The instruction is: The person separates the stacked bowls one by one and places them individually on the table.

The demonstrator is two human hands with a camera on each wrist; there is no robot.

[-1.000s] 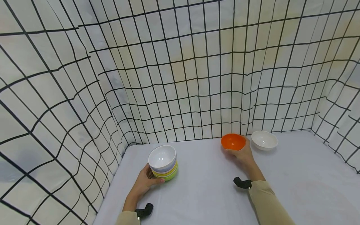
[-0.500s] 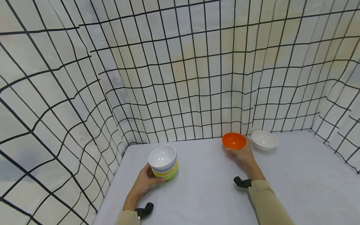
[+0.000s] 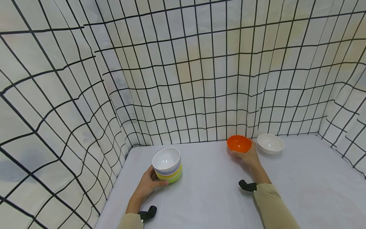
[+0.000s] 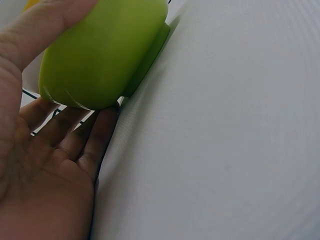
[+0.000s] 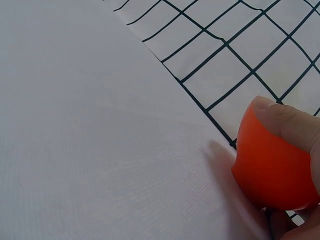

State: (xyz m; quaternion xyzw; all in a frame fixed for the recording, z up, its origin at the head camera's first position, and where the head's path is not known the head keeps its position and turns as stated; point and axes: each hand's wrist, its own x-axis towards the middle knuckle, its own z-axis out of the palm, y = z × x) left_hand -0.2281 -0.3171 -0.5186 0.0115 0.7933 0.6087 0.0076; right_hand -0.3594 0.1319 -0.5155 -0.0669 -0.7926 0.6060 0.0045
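Observation:
On the left of the table, a stack of bowls point(image 3: 168, 168) has a white bowl on top, yellow rims below it and a green bowl point(image 4: 105, 55) at the bottom. My left hand point(image 3: 147, 184) holds this stack low on its near left side, with the thumb in front and the fingers behind. Toward the back, my right hand point(image 3: 248, 156) grips an orange bowl point(image 3: 239, 143) at its right side. Its thumb lies on the orange wall in the right wrist view, and the other fingers are mostly hidden by the bowl. The orange bowl's opening faces up.
Just right of the orange bowl stands a white bowl point(image 3: 270, 143). A white cloth covers the table point(image 3: 206, 190). White sheeting behind black wire grid point(image 3: 186, 79) rises along the back and both sides, close behind the orange and white bowls.
The orange bowl and my right hand have shifted very slightly back and right. My left hand keeps its hold on the stack, and the head view has moved a little.

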